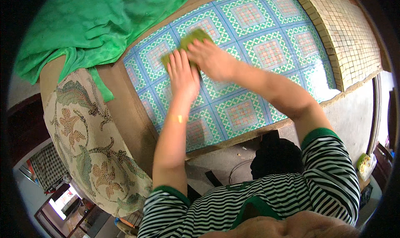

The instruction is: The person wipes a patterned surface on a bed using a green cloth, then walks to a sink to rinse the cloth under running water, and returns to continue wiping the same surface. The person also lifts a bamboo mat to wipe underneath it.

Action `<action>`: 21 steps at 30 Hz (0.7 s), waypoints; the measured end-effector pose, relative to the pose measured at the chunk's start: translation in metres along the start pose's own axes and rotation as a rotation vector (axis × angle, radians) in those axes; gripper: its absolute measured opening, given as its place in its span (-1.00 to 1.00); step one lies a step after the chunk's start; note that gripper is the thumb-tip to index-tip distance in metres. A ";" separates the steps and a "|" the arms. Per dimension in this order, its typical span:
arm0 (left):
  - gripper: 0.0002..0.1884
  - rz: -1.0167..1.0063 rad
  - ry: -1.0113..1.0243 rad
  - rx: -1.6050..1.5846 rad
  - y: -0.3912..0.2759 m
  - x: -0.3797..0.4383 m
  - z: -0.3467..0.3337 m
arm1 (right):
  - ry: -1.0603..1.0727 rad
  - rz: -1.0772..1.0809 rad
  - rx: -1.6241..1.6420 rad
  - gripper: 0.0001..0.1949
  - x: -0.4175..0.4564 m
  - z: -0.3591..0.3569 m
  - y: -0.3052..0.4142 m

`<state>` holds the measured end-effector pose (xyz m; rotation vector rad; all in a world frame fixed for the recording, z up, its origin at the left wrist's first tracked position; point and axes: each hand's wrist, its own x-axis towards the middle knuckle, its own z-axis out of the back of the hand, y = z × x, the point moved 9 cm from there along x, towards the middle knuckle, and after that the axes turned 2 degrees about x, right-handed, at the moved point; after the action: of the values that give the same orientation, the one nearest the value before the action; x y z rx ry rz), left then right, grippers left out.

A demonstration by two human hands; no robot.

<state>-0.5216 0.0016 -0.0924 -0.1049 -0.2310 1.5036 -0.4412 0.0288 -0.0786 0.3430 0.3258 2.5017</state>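
Both my hands are at a yellow-green cloth or pad (197, 36), blurred, on a shiny plastic sheet (250, 63) printed with blue, green and pink checked squares. My right hand (212, 58) lies over the cloth's upper part, its fingers holding it down. Just beside it, my left hand (182, 74) has its fingertips on the lower left part of the cloth. The palms hide some of the cloth. A small shiny yellow patch (177, 118) shows at the left wrist.
Green plush fabric (93, 22) drapes across the upper left. Below it hangs floral woven fabric (103, 144) over a brown padded edge (118, 91). On the right lies a mat of small wooden or bamboo tiles (353, 35). A dark cloth-like thing (276, 156) is under the front edge.
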 end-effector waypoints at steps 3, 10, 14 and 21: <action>-0.31 -0.073 0.274 -0.022 -0.064 -0.116 -0.003 | 0.164 0.159 0.196 -0.42 -0.115 -0.002 0.057; -0.27 -0.013 0.416 -0.059 -0.074 -0.159 -0.010 | 0.310 0.273 0.237 -0.40 -0.142 -0.004 0.082; -0.38 0.080 0.023 0.030 0.019 -0.013 0.003 | -0.045 0.108 0.085 -0.50 0.012 -0.003 0.015; -0.38 0.223 0.007 0.002 0.085 0.081 0.000 | -0.080 -0.102 0.033 -0.51 0.113 -0.019 -0.025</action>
<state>-0.6007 0.0879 -0.1038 -0.1378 -0.2170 1.7244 -0.5244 0.1118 -0.0845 0.4286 0.3441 2.3780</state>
